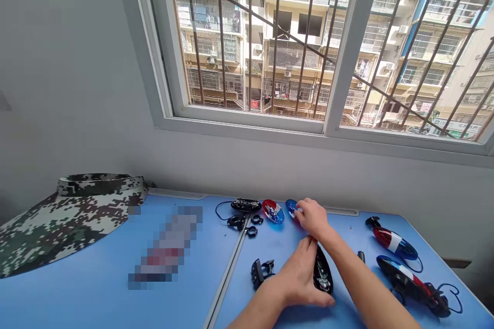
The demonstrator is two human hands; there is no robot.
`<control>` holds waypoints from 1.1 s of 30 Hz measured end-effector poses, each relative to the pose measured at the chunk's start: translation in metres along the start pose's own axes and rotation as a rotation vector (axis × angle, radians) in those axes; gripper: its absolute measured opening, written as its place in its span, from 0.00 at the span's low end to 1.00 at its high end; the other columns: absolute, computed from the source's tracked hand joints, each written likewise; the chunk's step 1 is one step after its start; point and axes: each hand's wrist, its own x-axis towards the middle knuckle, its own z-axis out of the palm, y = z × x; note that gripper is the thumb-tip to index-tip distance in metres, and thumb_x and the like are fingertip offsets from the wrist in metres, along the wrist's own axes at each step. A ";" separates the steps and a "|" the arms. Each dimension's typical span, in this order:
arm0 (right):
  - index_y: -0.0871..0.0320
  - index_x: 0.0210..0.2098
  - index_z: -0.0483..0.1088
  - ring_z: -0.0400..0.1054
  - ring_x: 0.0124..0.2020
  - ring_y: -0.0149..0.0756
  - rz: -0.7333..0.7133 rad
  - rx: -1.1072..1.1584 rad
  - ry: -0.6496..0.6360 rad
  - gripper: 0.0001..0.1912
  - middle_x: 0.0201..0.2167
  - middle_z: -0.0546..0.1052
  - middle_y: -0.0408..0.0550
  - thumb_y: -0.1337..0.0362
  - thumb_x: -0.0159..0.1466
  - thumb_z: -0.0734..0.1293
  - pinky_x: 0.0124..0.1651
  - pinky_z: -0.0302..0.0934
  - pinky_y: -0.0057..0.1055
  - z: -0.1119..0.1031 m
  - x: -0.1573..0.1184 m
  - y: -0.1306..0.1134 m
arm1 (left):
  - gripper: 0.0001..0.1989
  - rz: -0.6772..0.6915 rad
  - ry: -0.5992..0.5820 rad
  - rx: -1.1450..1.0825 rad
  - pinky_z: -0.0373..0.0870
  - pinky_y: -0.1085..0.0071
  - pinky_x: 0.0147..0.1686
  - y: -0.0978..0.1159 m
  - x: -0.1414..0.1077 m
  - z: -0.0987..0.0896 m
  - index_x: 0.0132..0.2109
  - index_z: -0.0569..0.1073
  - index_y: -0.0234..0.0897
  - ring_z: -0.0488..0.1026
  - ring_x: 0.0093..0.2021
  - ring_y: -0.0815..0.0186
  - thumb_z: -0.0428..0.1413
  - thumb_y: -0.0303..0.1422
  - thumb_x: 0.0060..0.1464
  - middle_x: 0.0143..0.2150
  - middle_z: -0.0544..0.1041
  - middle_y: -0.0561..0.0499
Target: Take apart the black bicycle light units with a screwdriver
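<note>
My left hand is wrapped along the side of a black oval light housing, with metallic parts showing inside its open face. Farther back, my right hand pinches the edge of a translucent red-and-blue oval cover; its fingers hide part of that piece. Just left of it lies a similar red-and-blue cover with its hollow side up. A black clamp bracket rests to the left of my left hand.
Another black housing with a cable lies near the wall, beside a small black control and black ring clamps. Two red, white and blue lights lie at right. Camouflage cloth covers the left corner of the blue table.
</note>
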 end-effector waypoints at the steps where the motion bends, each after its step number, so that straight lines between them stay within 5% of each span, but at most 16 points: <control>1: 0.53 0.46 0.74 0.70 0.48 0.40 -0.010 0.017 0.009 0.12 0.45 0.77 0.49 0.63 0.66 0.61 0.43 0.60 0.30 -0.003 -0.003 0.001 | 0.64 -0.002 -0.003 -0.002 0.51 0.48 0.64 0.000 0.000 -0.001 0.70 0.43 0.36 0.49 0.67 0.40 0.70 0.42 0.31 0.67 0.52 0.36; 9: 0.54 0.50 0.71 0.69 0.50 0.40 -0.065 0.126 0.055 0.14 0.50 0.75 0.50 0.62 0.66 0.61 0.49 0.62 0.32 -0.025 -0.061 0.025 | 0.64 -0.028 -0.014 -0.023 0.50 0.45 0.64 0.006 -0.002 -0.003 0.70 0.45 0.37 0.48 0.67 0.38 0.70 0.46 0.31 0.69 0.51 0.35; 15: 0.55 0.54 0.67 0.70 0.50 0.45 -0.083 0.223 0.058 0.18 0.50 0.75 0.53 0.62 0.65 0.61 0.49 0.64 0.40 -0.011 -0.114 0.043 | 0.69 -0.241 -0.106 0.095 0.41 0.45 0.66 0.010 -0.006 -0.004 0.70 0.38 0.29 0.34 0.70 0.40 0.70 0.47 0.31 0.72 0.35 0.30; 24: 0.58 0.59 0.64 0.66 0.53 0.49 -0.021 0.336 -0.050 0.26 0.54 0.73 0.56 0.62 0.61 0.65 0.55 0.62 0.43 -0.007 -0.139 0.032 | 0.52 -0.249 -0.081 0.326 0.48 0.48 0.66 0.008 -0.010 -0.015 0.68 0.49 0.30 0.46 0.69 0.41 0.62 0.32 0.36 0.70 0.50 0.30; 33: 0.60 0.65 0.56 0.66 0.52 0.54 -0.043 0.383 -0.050 0.40 0.54 0.72 0.60 0.56 0.57 0.70 0.54 0.62 0.50 0.008 -0.146 0.042 | 0.37 -0.211 -0.074 0.319 0.55 0.51 0.63 0.018 -0.016 -0.022 0.62 0.59 0.36 0.58 0.65 0.46 0.56 0.30 0.43 0.65 0.64 0.36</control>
